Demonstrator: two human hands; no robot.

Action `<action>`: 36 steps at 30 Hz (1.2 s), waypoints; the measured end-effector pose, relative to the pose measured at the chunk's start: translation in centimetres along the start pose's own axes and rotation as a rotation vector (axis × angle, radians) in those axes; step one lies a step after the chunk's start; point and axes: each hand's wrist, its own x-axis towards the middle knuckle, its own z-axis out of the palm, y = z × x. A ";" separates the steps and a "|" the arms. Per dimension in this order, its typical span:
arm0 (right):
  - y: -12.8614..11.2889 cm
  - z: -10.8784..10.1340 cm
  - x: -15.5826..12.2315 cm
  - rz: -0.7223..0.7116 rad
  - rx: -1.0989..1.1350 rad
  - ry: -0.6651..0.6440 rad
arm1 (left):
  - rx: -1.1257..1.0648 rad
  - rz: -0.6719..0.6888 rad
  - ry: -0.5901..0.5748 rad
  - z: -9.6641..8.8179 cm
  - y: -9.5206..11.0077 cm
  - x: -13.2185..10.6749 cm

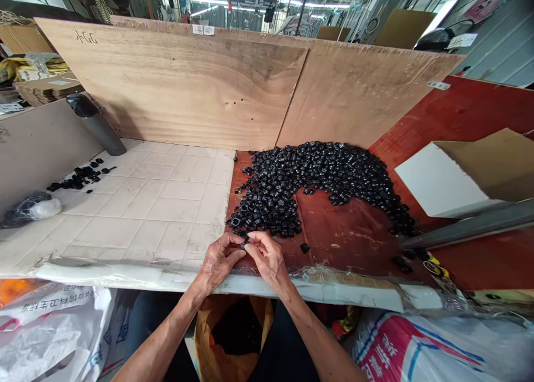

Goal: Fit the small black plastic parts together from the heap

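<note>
My left hand [221, 257] and my right hand [267, 255] meet at the front edge of the table. Between their fingertips is a small black plastic part [243, 246], pinched from both sides; its exact kind is too small to make out. Just beyond my fingers spreads a large heap of small black ring-like plastic parts [317, 168] on the red-brown board. One loose black part [305, 248] lies apart, right of my right hand. Below my hands an open brown sack [203, 337] stands between my knees, dark inside.
A dark bottle [102, 127] stands at the left beside scattered black pieces [81, 176] and a plastic bag [31, 208]. Wooden boards [187, 87] wall off the back. An open carton [446, 176] and a grey bar [471, 224] are at the right.
</note>
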 end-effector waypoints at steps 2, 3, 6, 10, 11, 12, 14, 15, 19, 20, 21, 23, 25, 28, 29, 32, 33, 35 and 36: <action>-0.2 0.0 -0.1 -0.008 -0.080 -0.004 | 0.043 0.036 -0.002 -0.1 -0.1 -0.1; -0.3 0.0 -0.1 -0.012 -0.115 -0.013 | 0.064 0.057 -0.003 -0.1 -0.1 -0.1; -0.8 -0.2 0.0 0.005 -0.146 -0.042 | 0.118 0.106 -0.007 -0.2 -0.1 -0.1; -1.0 -0.3 0.3 0.089 -0.055 -0.086 | 0.187 0.146 0.003 -0.2 0.0 0.0; -1.0 -0.3 0.3 0.116 -0.030 -0.096 | 0.228 0.176 0.006 -0.2 0.1 0.0; -0.9 -0.3 0.4 0.141 -0.010 -0.103 | 0.281 0.216 0.005 -0.2 0.2 0.0; -0.7 -0.2 0.4 0.172 -0.005 -0.111 | 0.389 0.311 -0.004 -0.2 0.6 -0.1; -0.7 -0.1 0.4 0.167 -0.027 -0.112 | 0.429 0.356 -0.012 -0.1 0.8 -0.1; -0.6 0.2 0.4 0.026 -0.214 -0.080 | 0.457 0.407 -0.009 -0.2 1.1 -0.2; -0.6 0.2 0.4 -0.006 -0.250 -0.064 | 0.445 0.380 -0.004 -0.3 1.0 -0.2; -0.6 0.3 0.5 -0.028 -0.279 -0.048 | 0.430 0.347 -0.001 -0.3 0.9 -0.2; -0.4 0.4 0.6 -0.040 -0.313 -0.018 | 0.398 0.283 -0.003 -0.5 0.6 -0.1; -0.1 0.5 0.7 -0.044 -0.336 -0.008 | 0.362 0.250 -0.003 -0.5 0.3 -0.1; 0.2 0.6 0.9 -0.049 -0.347 -0.001 | 0.282 0.207 0.010 -0.4 -0.1 0.0; 0.2 0.6 1.0 -0.043 -0.339 0.012 | 0.250 0.189 0.012 -0.3 -0.1 0.0; -0.1 0.6 0.9 0.005 -0.243 0.079 | 0.173 0.139 -0.003 -0.1 0.0 0.1; -0.3 0.5 0.8 0.029 -0.187 0.080 | 0.153 0.123 -0.009 -0.1 0.1 0.1; -0.6 0.2 0.6 0.068 -0.074 0.018 | 0.100 0.080 -0.011 0.0 0.2 0.0; -0.7 0.1 0.4 0.075 -0.034 -0.029 | 0.064 0.054 -0.006 0.0 0.2 0.0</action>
